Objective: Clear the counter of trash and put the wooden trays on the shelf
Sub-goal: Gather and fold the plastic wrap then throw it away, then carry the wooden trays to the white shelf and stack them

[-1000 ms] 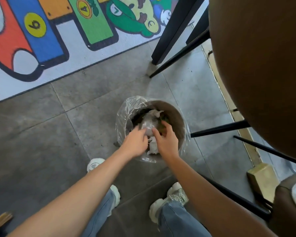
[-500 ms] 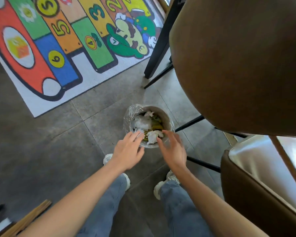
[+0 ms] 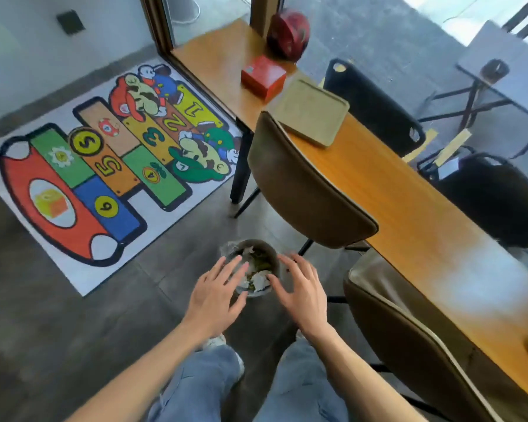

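Both hands spread wide and holding nothing: left hand [image 3: 215, 295] at seven o'clock of the small round bin lined with clear plastic [image 3: 251, 267], right hand [image 3: 302, 292] at four o'clock, over crumpled white paper trash [image 3: 259, 280] heaped near its rim. Risk one: a careless sweep tips that light bin. Up at one o'clock, the flat rectangular wooden tray [image 3: 312, 112] overhangs the orange-brown wooden counter [image 3: 409, 202] edge behind the brown padded chair back [image 3: 305, 190]; bump the chair and it may slide off.
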